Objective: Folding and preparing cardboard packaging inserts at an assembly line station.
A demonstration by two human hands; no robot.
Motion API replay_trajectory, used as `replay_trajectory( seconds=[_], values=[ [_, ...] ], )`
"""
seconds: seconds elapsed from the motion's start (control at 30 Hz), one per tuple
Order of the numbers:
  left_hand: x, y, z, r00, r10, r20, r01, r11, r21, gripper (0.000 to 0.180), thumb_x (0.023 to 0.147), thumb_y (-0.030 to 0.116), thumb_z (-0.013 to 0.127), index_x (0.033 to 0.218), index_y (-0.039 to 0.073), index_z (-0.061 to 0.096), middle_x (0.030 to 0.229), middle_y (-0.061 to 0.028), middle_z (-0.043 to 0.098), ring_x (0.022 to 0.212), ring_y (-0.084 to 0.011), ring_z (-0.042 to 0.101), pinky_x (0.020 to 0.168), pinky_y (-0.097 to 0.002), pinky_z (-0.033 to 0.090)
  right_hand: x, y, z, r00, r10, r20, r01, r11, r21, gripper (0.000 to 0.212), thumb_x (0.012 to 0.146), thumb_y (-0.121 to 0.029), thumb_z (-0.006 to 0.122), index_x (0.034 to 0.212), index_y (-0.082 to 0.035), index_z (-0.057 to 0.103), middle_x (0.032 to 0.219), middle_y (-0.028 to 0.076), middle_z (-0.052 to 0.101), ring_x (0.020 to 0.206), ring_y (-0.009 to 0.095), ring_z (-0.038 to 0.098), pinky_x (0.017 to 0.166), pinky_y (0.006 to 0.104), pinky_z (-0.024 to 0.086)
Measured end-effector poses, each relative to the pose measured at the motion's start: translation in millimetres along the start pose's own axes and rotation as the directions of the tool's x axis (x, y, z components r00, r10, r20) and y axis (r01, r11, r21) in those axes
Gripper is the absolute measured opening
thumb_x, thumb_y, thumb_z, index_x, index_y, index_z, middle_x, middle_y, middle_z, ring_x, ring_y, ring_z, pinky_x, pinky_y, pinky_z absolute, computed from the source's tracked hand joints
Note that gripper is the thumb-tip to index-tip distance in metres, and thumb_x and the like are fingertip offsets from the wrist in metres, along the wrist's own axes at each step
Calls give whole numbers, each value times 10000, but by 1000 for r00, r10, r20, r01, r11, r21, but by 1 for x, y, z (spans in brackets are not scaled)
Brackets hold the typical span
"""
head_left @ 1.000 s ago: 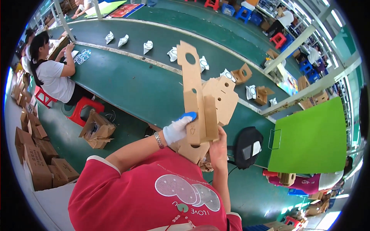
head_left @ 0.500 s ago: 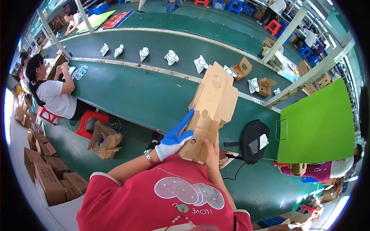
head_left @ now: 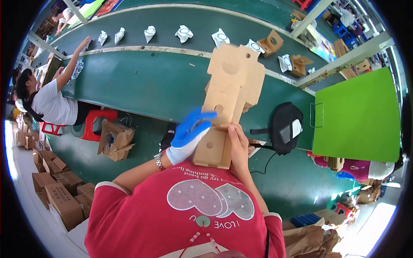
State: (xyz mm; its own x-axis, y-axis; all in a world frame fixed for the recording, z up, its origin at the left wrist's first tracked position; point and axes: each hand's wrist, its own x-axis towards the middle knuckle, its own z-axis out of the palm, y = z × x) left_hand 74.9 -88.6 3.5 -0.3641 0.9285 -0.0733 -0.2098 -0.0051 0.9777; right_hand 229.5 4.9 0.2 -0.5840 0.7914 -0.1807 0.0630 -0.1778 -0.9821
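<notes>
A partly folded brown cardboard box point(head_left: 226, 94) with round cut-outs is in front of my chest, its long flaps stretching out over the green table. My right hand point(head_left: 238, 144), bare, grips the right wall of the lower, tray-shaped part, thumb over the edge. At the box's left side is my left hand point(head_left: 188, 135), in a blue and white glove. Its fingers are spread and slightly smeared by motion, and nothing shows in them. Some of the box's right side is hidden behind my right fingers.
White wrapped bundles point(head_left: 184, 33) stand in a row on the dark belt beyond the table point(head_left: 142, 81). Open small boxes point(head_left: 271, 43) sit at its right. A black backpack point(head_left: 286, 129) and a bright green board point(head_left: 357, 116) lie right. A co-worker point(head_left: 56, 101) sits left, near a red stool point(head_left: 97, 124).
My left hand has come off the box's left edge, its fingers lifting. The box's lower part now shows more squared walls. The co-worker at left has stretched an arm toward the belt.
</notes>
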Motion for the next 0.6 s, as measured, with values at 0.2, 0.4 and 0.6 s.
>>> replay_trajectory(
  seconds=[0.2, 0.4, 0.6],
  values=[
    [40, -32, 2, 977, 114, -181, -141, 979, -146, 597, 940, 21, 612, 1479, 32, 355, 1416, -90, 494, 1163, -130, 538, 973, -287, 457, 38, 14, 12, 981, 52, -186, 14, 940, 340, 159, 981, -123, 602, 1027, -65, 461, 943, 0, 521, 857, 55, 494, 789, 214, 420],
    [17, -55, -29, 986, -169, 14, 161, 958, 237, 384, 973, 102, 602, 1346, 40, 533, 1237, -85, 624, 1132, -151, 577, 979, -300, 460, 15, 35, 5, 997, -23, -74, 23, 1000, 8, 474, 1025, -278, 519, 1390, 2, 408, 1202, 105, 570, 1074, 210, 543, 981, 354, 423],
    [17, -26, -64, 928, 55, 369, -333, 566, 755, 373, 1051, 193, 385, 1354, 24, 521, 1239, -164, 633, 1112, -262, 633, 915, -324, 504, 11, 41, -29, 948, 241, 206, -296, 905, 306, 724, 1033, -589, 194, 1428, -37, 445, 1417, 112, 507, 1318, 258, 456, 1130, 393, 325]
  ],
)
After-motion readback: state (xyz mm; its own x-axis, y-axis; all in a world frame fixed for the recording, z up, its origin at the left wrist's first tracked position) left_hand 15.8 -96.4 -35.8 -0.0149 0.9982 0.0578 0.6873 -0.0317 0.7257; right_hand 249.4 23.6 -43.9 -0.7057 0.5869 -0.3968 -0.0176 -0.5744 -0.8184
